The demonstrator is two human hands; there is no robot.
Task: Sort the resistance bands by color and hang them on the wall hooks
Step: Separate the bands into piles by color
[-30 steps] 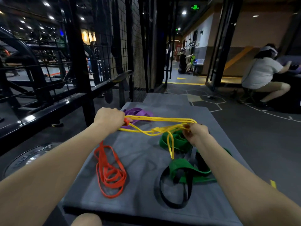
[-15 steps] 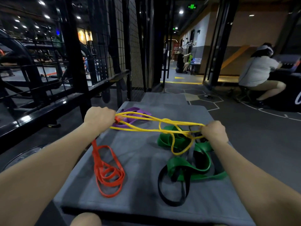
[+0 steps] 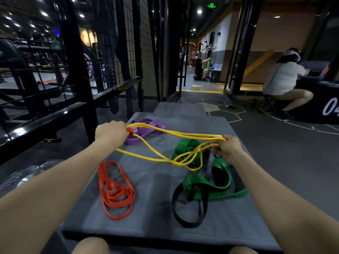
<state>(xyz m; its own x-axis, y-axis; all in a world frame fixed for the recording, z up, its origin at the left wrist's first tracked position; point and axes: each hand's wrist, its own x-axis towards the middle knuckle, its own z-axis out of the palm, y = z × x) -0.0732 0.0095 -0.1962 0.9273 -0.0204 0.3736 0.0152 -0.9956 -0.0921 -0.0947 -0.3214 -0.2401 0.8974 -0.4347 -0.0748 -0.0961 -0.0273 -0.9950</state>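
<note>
Closest to me on the gray mat [image 3: 150, 228] lie the bands I am not touching; the orange bands [image 3: 115, 191] sit in a loose pile on my left, and the black band [image 3: 189, 213] loops under the green bands [image 3: 216, 182] on my right; those two colors are mixed up, so I think they will need pulling apart later.

A bit farther out are my hands, and both are busy with the yellow bands [image 3: 165, 158]; my left hand [image 3: 111, 133] is closed in a fist around one end, with a bit of orange poking out of the fist too; my right hand [image 3: 228, 146] pinches the other end with curled fingers; the yellow loops hang between my hands, up off the mat, and they cross over each other in the middle, just above the green.

I think the job right now is to get the yellow ones straight; I should keep both ends held tight, pull my hands slowly apart, and lift so the loops do not catch the green bands below; I should also let the orange bit go, so the colors stay apart.

Past my left hand the purple band [image 3: 145, 131] rests at the far side of the mat; I cannot see any wall hooks from here.
</note>
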